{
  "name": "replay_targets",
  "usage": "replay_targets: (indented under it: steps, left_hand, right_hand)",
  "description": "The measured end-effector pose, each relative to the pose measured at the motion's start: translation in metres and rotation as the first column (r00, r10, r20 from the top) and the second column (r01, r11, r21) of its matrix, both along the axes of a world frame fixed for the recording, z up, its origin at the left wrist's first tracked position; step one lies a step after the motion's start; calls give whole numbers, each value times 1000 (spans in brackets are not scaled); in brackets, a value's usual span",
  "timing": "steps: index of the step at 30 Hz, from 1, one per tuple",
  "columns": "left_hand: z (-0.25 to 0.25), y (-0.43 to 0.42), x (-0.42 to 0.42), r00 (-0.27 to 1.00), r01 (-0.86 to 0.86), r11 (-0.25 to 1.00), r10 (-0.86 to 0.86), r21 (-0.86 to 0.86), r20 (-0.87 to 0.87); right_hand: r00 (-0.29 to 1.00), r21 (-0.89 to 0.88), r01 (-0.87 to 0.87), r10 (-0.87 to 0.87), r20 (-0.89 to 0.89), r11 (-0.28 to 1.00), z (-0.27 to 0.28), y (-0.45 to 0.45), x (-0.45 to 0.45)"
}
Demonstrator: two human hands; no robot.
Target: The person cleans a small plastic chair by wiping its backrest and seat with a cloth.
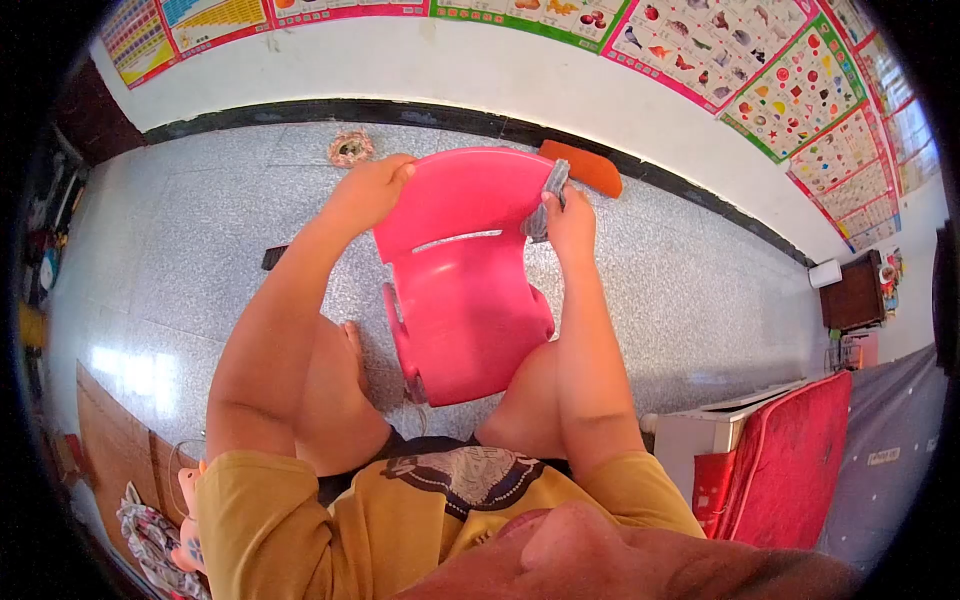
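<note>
Between the seated person's legs, on the grey speckled floor (690, 300), a glossy pink plastic chair (465, 310) is standing with its slotted backrest (465, 195) facing the far wall. The left hand (372, 192) is gripping the backrest at its far left corner; its thumb is resting on the rim, and the other fingers are curling around the edge, their tips hidden. The right hand (572, 225) is holding a crumpled grey cloth (559, 178) at the right edge of the backrest; its fingers are clamping together on the cloth, which is hanging partly below them. 2 objects are lying beyond the chair: a round pink-and-white ring-shaped item (351, 148) at the far left, and a curved orange panel (582, 168) at the far right, near the black baseboard (440, 112). A small dark object (273, 257) is lying left of the chair.
</note>
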State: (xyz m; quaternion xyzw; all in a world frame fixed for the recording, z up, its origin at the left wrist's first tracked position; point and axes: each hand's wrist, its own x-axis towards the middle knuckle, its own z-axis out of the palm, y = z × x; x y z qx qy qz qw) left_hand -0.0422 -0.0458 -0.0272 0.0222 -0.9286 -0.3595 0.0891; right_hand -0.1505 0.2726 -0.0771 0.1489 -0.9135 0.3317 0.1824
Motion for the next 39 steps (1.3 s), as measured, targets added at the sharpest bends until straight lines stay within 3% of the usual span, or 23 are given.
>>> replay_targets:
  steps: [4,7,8,11,14,20,23,26,29,32,39]
  left_hand:
    - [3,2,0,1000,6,1000,-6,-6,9]
    - [3,4,3,1000,-4,1000,5,-22,8]
    - [4,3,3,1000,-12,1000,12,-28,2]
    - [1,1,3,999,11,1000,-11,-12,-37]
    - [0,0,2,999,29,1000,-29,5,-38]
    - [-1,1,0,1000,2,1000,-2,6,-4]
    - [-2,0,0,1000,11,1000,-11,10,-6]
    - [-4,-2,-1,1000,14,1000,-14,1,-27]
    - [-3,-1,2,998,20,1000,-20,4,-52]
    - [-3,0,0,1000,13,1000,-13,-10,-20]
    - [-1,1,0,1000,-2,1000,2,7,-2]
  right_hand:
    - [952,202,-81,16,304,976,3,16,2]
    - [967,261,-80,11,254,962,5,12,8]
    - [988,247,-45,6,156,968,9,10,11]
    - [994,-87,-10,0,-112,996,7,4,5]
    - [994,-141,-52,37,-107,989,6,3,2]
    - [926,67,-83,52,374,994,-4,17,-8]
    - [901,194,-123,28,433,973,-3,19,-7]
    - [991,148,-61,43,127,987,-1,12,0]
    - [998,-133,-38,30,-62,990,20,2,11]
    - [992,1,-78,77,-101,997,2,8,-2]
    - [937,86,-121,85,340,989,-9,17,-10]
